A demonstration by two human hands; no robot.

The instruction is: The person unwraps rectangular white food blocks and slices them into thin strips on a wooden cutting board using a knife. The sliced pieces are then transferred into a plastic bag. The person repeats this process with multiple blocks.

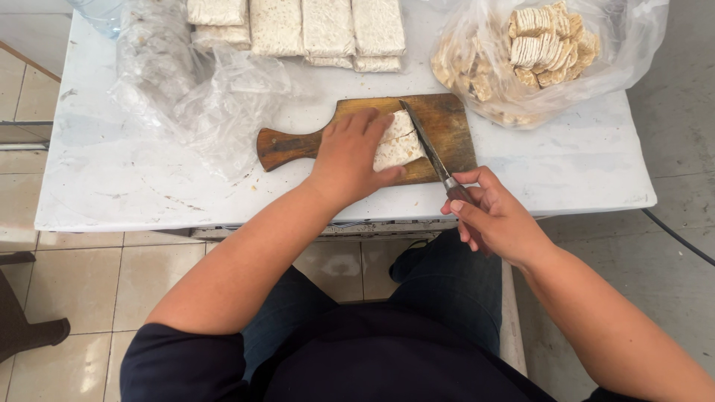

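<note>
A brown wooden cutting board (447, 123) with a handle lies on the white table (112, 186). On it sits a pale tempeh block (398, 145), pressed down by my left hand (350, 156) from its left side. My right hand (495, 216) grips the handle of a knife (430, 145) at the table's front edge. The blade runs diagonally across the board along the block's right side, its tip pointing away from me.
Several wrapped tempeh blocks (313, 30) lie in a row at the table's far edge. A clear bag of cut tempeh pieces (536, 56) sits at the far right. Crumpled empty plastic wrap (194, 89) lies at the left. Tiled floor surrounds the table.
</note>
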